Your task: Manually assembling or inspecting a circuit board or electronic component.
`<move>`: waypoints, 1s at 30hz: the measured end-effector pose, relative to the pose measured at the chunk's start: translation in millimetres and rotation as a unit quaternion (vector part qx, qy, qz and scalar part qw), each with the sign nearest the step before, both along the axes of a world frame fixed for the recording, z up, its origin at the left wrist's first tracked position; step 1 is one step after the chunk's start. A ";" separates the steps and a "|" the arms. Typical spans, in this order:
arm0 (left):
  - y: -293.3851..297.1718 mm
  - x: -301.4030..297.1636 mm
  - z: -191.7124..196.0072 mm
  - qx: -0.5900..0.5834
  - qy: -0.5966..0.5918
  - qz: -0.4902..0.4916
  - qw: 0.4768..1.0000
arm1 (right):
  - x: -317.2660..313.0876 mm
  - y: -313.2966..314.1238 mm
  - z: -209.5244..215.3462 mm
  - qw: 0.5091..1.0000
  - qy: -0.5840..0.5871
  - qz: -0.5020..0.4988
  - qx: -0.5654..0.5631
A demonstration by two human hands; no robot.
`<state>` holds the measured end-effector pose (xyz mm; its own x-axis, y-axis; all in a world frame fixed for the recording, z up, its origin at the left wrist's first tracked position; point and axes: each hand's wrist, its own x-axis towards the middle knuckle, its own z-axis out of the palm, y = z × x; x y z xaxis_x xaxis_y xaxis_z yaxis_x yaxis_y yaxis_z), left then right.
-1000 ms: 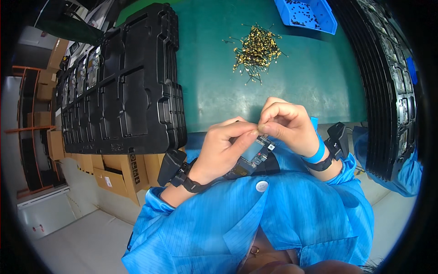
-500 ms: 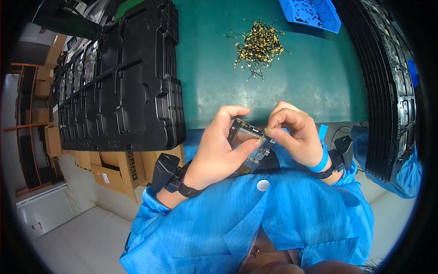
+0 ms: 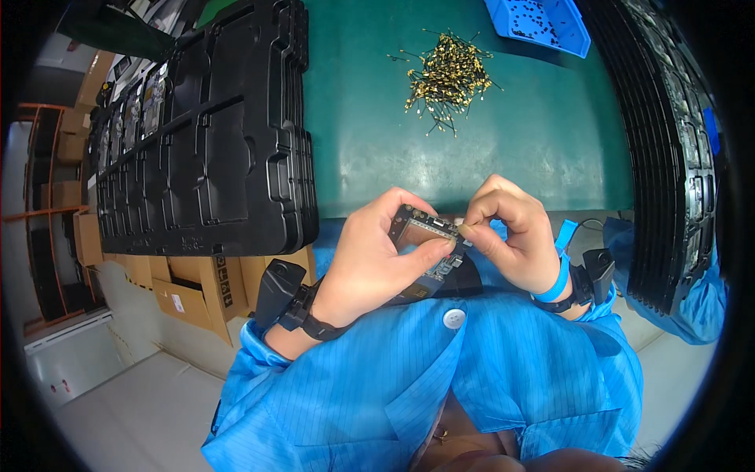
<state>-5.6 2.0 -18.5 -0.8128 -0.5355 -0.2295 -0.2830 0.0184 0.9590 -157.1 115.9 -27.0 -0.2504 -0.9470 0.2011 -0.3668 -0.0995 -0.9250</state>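
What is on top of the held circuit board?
The left hand lays its thumb across the circuit board; small parts show around it. Whatever is under the thumb is covered.

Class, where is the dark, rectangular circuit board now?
Near the head view's centre, the board is in the left hand, beside the right hand.

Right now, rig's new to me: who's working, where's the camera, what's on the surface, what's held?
No machine: two bare hands, seen by a fisheye camera on the worker's head, which bends straight edges. The left hand grips a circuit board, close to the green mat; the right hand pinches at its corner, details too small to tell. On the mat: a heap of thin black cables with gold ends and a blue bin of tiny black parts. Stacked black trays flank it.
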 end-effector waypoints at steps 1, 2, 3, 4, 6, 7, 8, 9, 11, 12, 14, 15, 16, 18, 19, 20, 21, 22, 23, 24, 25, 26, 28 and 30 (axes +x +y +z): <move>0.5 0.0 -0.5 0.000 0.007 0.002 1.000 | -0.2 0.3 -0.2 1.000 0.000 0.001 -0.002; 0.6 -0.1 -0.2 0.001 0.007 0.003 1.000 | -0.3 0.6 -0.2 1.000 0.000 0.002 -0.001; 0.0 -0.3 1.0 -0.001 0.002 -0.003 1.000 | -0.4 0.4 -0.1 1.000 -0.002 0.002 -0.001; -0.5 -0.5 2.2 -0.003 -0.003 -0.009 1.000 | -0.4 0.3 0.0 1.000 -0.003 0.001 -0.001; -0.9 -1.2 5.0 -0.009 -0.010 -0.010 1.000 | -0.6 0.7 0.7 1.000 -0.002 0.000 0.003; -0.9 -1.4 5.9 -0.015 -0.016 -0.012 1.000 | -0.7 0.8 1.2 1.000 0.000 -0.002 0.006; -0.4 -1.6 6.1 -0.015 -0.016 -0.011 1.000 | -1.0 0.7 1.6 1.000 0.000 -0.002 0.006; 0.2 -2.2 6.2 0.013 -0.004 -0.001 1.000 | -1.7 0.2 2.0 1.000 -0.001 0.005 0.006; 0.4 -3.5 7.3 0.042 0.007 0.010 0.999 | -2.6 -0.2 2.2 1.000 -0.003 0.012 0.007; 0.0 -2.7 7.4 0.022 0.007 0.002 1.000 | -1.3 -0.7 1.7 1.000 -0.007 0.011 0.006; -0.1 -0.8 6.3 0.002 0.007 -0.005 1.000 | 0.4 -1.2 0.5 1.000 -0.010 0.011 0.005; 0.0 -1.1 6.1 0.000 0.007 -0.006 1.000 | -0.6 -1.4 0.1 1.000 -0.011 0.011 0.007; 0.1 -1.4 5.9 -0.002 0.006 -0.006 1.000 | -1.3 -1.6 -0.2 1.000 -0.013 0.011 0.008; 0.3 -1.3 5.1 -0.002 0.009 -0.006 1.000 | -0.5 -1.7 -0.8 1.000 -0.023 0.008 0.009; 0.5 -1.3 4.9 -0.002 0.012 -0.006 1.000 | -0.1 -1.5 -1.0 0.999 -0.033 0.004 0.010; 0.7 -1.3 4.9 -0.002 0.012 -0.006 1.000 | 0.1 -1.4 -1.0 0.999 -0.033 0.004 0.011; 0.8 -1.4 5.2 0.000 0.009 -0.006 1.000 | 0.1 -1.4 -0.9 0.999 -0.032 0.003 0.009; 0.9 -1.4 5.2 0.002 0.007 -0.006 1.000 | 0.2 -1.4 -0.8 0.999 -0.031 0.001 0.007; 0.9 -1.1 5.1 0.002 0.007 -0.005 1.000 | 0.3 -1.4 -0.8 0.999 -0.031 0.002 0.007; 0.9 -1.1 4.9 0.004 0.006 -0.005 1.000 | -0.1 -1.3 -0.8 1.000 -0.026 0.003 0.006; 1.1 -1.0 4.7 0.006 0.005 -0.005 1.000 | -0.4 -1.2 -0.8 1.000 -0.020 0.004 0.004; 1.4 -1.2 4.7 0.006 0.005 -0.005 1.000 | -0.8 -1.0 -0.6 1.000 -0.020 0.005 0.005; 2.3 -0.8 5.4 0.019 0.009 0.003 1.000 | -0.9 -1.1 -0.3 1.000 -0.002 0.008 -0.001; 3.3 -0.9 6.1 0.019 0.010 0.006 1.000 | -0.6 -1.2 0.2 1.000 0.008 0.008 -0.007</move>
<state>-6.5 5.3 -12.4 -0.8113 -0.5364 -0.2327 -0.2631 -0.0205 0.9646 -157.7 114.7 -26.8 -0.2323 -0.9480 0.2177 -0.3802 -0.1175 -0.9174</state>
